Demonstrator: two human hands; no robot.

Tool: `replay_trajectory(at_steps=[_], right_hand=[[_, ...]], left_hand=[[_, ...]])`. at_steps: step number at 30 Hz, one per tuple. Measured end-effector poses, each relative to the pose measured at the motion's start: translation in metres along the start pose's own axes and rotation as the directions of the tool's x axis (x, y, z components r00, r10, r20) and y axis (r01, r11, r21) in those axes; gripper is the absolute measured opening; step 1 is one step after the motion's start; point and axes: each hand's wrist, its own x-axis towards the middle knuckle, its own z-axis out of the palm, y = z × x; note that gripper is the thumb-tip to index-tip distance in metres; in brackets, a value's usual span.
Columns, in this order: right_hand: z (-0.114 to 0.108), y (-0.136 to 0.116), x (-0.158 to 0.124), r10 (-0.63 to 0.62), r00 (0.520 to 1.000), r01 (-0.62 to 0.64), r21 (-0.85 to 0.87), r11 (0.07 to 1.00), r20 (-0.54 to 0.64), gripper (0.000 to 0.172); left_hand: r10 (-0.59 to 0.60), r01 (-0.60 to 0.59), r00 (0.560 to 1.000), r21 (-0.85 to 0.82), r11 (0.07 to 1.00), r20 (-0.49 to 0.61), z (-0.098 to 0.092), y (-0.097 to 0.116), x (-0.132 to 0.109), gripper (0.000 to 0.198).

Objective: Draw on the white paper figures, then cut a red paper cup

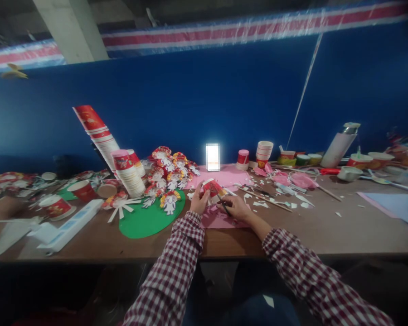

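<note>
My left hand (199, 200) is closed on a red and white paper cup (212, 186), which it holds above a pink sheet (221, 219) near the table's front edge. Close to the cup on its right, my right hand (236, 208) has its fingers wrapped round scissors (226, 206) with dark handles. The blades meet the cup's right side, where the detail is blurred. White and pink paper scraps (260, 203) lie to the right of my hands.
Left of my hands are a green sheet (146, 222), paper figures (170, 201), tall cup stacks (127, 174) and a white power strip (73, 224). Rightward stand cups (264, 154), a thermos (338, 147) and thin sticks (272, 202). Another person's hand (3, 208) is at far left.
</note>
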Motion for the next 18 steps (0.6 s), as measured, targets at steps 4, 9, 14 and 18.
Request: replay_trajectory(at_steps=[4, 9, 14, 18], right_hand=[[0.0004, 0.0004, -0.0001, 0.004, 1.000, -0.004, 0.011, 1.000, 0.005, 0.032], [0.0014, 0.0024, -0.0003, -0.001, 1.000, 0.002, 0.028, 1.000, -0.018, 0.033], [0.0011, 0.0014, -0.0006, -0.010, 1.000, 0.010, -0.001, 1.000, -0.020, 0.032], [0.0024, 0.0051, -0.0003, -0.007, 0.999, 0.006, -0.038, 0.999, -0.033, 0.030]], left_hand=[[-0.010, 0.010, 1.000, 0.041, 0.999, 0.004, 0.0020, 0.0046, -0.0026, 0.061], [-0.024, 0.024, 1.000, 0.075, 0.997, -0.005, 0.0031, 0.0080, -0.0048, 0.062], [-0.036, 0.035, 0.999, 0.075, 0.997, 0.004, 0.0022, 0.0054, -0.0034, 0.065], [-0.031, 0.030, 0.999, 0.101, 0.994, 0.015, 0.0015, 0.0028, -0.0023, 0.065]])
